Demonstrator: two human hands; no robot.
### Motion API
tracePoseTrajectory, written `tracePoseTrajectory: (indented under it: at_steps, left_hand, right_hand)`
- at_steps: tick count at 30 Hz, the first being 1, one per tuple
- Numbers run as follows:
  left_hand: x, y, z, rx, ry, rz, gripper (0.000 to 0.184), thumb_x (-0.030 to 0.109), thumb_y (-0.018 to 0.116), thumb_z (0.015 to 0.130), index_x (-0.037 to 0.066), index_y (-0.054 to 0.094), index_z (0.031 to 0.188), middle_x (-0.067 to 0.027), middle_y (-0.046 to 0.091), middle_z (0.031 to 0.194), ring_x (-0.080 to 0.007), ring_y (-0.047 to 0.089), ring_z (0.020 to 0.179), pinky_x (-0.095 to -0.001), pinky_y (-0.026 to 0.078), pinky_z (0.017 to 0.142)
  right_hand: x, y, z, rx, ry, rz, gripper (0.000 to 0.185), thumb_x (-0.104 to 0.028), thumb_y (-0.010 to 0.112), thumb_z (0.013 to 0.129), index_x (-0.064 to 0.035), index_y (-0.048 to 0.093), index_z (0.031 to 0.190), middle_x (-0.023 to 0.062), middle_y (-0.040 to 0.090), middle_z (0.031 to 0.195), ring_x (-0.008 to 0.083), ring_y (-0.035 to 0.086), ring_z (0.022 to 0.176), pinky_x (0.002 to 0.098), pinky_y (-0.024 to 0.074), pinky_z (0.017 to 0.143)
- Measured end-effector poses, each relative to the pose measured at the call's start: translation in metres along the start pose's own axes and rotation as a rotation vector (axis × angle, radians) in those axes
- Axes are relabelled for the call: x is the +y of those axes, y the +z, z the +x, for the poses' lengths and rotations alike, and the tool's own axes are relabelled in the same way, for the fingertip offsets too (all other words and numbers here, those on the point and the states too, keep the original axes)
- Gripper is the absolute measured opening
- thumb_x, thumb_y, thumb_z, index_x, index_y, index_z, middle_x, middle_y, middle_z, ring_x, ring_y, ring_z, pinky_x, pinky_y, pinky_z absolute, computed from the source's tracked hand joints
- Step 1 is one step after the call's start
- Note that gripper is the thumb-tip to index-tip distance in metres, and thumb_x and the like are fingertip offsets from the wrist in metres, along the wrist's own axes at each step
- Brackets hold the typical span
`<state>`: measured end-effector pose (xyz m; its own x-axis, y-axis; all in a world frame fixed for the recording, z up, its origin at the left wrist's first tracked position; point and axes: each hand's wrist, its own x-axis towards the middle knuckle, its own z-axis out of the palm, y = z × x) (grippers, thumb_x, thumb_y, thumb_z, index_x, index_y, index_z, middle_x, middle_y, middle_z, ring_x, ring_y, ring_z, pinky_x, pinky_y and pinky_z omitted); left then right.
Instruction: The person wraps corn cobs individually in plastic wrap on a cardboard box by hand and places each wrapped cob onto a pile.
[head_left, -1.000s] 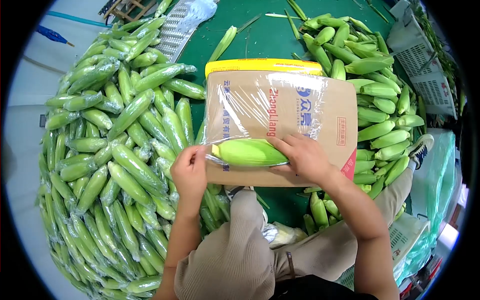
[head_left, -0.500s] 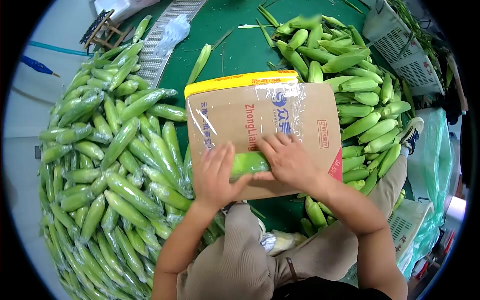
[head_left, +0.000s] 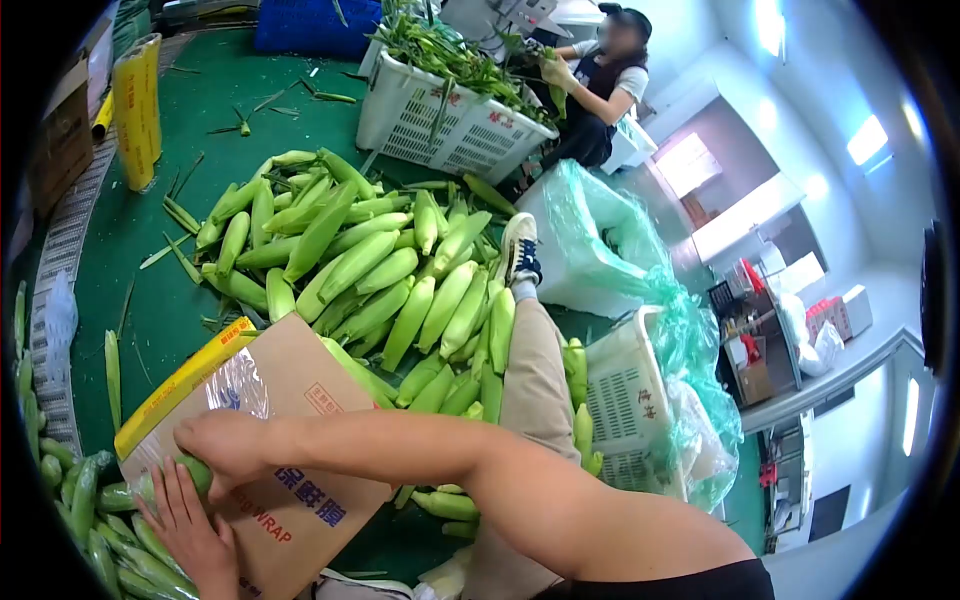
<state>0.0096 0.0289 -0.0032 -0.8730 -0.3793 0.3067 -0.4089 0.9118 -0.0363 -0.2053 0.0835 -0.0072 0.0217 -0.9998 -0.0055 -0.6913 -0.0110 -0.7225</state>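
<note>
A wide cardboard box (head_left: 285, 390) printed with "WRAP" lies in front of me, a yellow roll edge (head_left: 180, 385) along its far left side. A green ear of corn (head_left: 200, 477) is on the box, largely covered by my hands. My right hand (head_left: 235, 448) is curled closed at the ear's end, with its fingertips partly hidden. My left hand (head_left: 190, 530) lies against the ear from the near side, fingers stretched out. Film-wrapped ears of corn (head_left: 135, 560) are heaped at the lower left, beside the box.
Unwrapped ears (head_left: 370, 270) are piled beyond the box, against my outstretched leg (head_left: 540, 380). A white crate (head_left: 450, 125) of husks stands behind them, near a seated co-worker (head_left: 600, 95). Another white crate (head_left: 625, 400) and a green-lined bin (head_left: 590, 240) are right. Yellow rolls (head_left: 137, 115) stand far left.
My view has swung right and up, so the box and hands now appear lower left. My right hand has changed from lying over the ear to being curled at its end.
</note>
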Motion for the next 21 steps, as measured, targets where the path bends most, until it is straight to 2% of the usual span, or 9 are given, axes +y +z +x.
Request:
tracePoseTrajectory:
  at_steps: [3,7,8,9,13,16,18,20,21]
  left_hand:
    - [-0.021,0.045,-0.025,0.15,0.04,-0.008,0.07,0.009,0.073,0.078,0.001,0.055,0.145,-0.0198,0.057,0.151,-0.0391,0.051,0.143,-0.057,0.032,0.122]
    - [0.01,-0.02,0.005,-0.664,-0.235,-0.368,0.067,0.015,0.085,0.069,0.0,0.062,0.131,-0.0227,0.064,0.142,-0.039,0.06,0.133,-0.0543,0.045,0.112]
    - [0.017,-0.031,0.01,-0.716,-0.187,-0.405,0.065,0.017,0.088,0.067,-0.001,0.064,0.125,-0.0231,0.067,0.138,-0.0379,0.065,0.128,-0.0521,0.049,0.109]
    - [0.009,-0.022,-0.002,-0.518,-0.001,-0.396,0.077,0.03,0.084,0.073,0.013,0.061,0.145,-0.0281,0.07,0.123,-0.0427,0.07,0.108,-0.052,0.055,0.095]
    - [0.017,-0.059,0.031,-0.947,-0.063,-0.58,0.067,0.027,0.082,0.075,0.006,0.062,0.136,-0.0259,0.073,0.116,-0.0441,0.069,0.107,-0.0521,0.055,0.091]
    - [0.027,-0.032,-0.008,-1.278,-0.033,-0.912,0.065,0.028,0.083,0.077,0.005,0.064,0.134,-0.0223,0.072,0.118,-0.0408,0.069,0.107,-0.0487,0.054,0.093]
    - [0.056,-0.007,-0.065,-1.18,0.183,-1.188,0.065,0.029,0.087,0.076,0.004,0.065,0.132,-0.0181,0.071,0.122,-0.0343,0.067,0.111,-0.046,0.053,0.096]
    - [0.088,0.007,-0.096,-1.507,-0.004,-1.517,0.069,0.029,0.09,0.074,0.002,0.065,0.132,-0.0152,0.069,0.129,-0.0311,0.064,0.119,-0.0452,0.051,0.1]
    - [0.087,0.015,-0.098,-1.487,0.023,-1.473,0.072,0.029,0.091,0.073,0.002,0.063,0.134,-0.0151,0.069,0.13,-0.0303,0.064,0.119,-0.0449,0.051,0.101]
  right_hand:
    - [-0.002,0.013,-0.007,-0.171,0.003,0.181,0.066,-0.054,0.088,0.07,0.0008,0.069,0.103,0.027,0.07,0.095,0.0453,0.069,0.096,0.0498,0.0546,0.088]
    - [0.011,0.007,0.01,-0.255,-0.078,0.005,0.063,-0.059,0.077,0.083,-0.0069,0.071,0.118,0.0237,0.07,0.118,0.0438,0.067,0.109,0.0502,0.0522,0.094]
    - [0.017,0.012,0.016,-0.123,-0.162,0.038,0.066,-0.06,0.073,0.086,-0.0105,0.067,0.128,0.0198,0.064,0.134,0.0408,0.058,0.126,0.0545,0.0439,0.105]
    - [0.024,0.018,0.021,0.01,-0.247,0.059,0.07,-0.062,0.069,0.089,-0.0141,0.064,0.139,0.0159,0.058,0.15,0.0377,0.05,0.142,0.0588,0.0356,0.116]
    - [0.044,0.051,0.009,0.005,-0.463,-0.359,0.084,-0.071,0.063,0.089,-0.0204,0.052,0.155,0.0063,0.035,0.171,0.0357,0.017,0.162,0.0727,0.0011,0.124]
    - [0.046,0.052,0.013,-0.167,-0.36,-0.292,0.092,-0.078,0.057,0.089,-0.0209,0.047,0.16,0.0044,0.028,0.175,0.0343,0.013,0.163,0.0704,-0.0019,0.126]
    - [0.048,0.058,0.016,-0.141,-0.363,-0.285,0.093,-0.079,0.054,0.089,-0.0198,0.047,0.16,0.0053,0.029,0.174,0.0341,0.011,0.164,0.0695,-0.0033,0.126]
    - [0.052,0.074,0.017,-0.11,-0.363,-0.288,0.091,-0.074,0.059,0.089,-0.0187,0.046,0.161,0.0075,0.028,0.175,0.0329,0.01,0.164,0.0688,-0.0032,0.127]
    - [0.032,0.069,0.002,0.051,-0.436,-0.399,0.087,-0.065,0.067,0.088,-0.0087,0.052,0.153,0.018,0.036,0.168,0.0373,0.023,0.16,0.0658,0.0124,0.127]
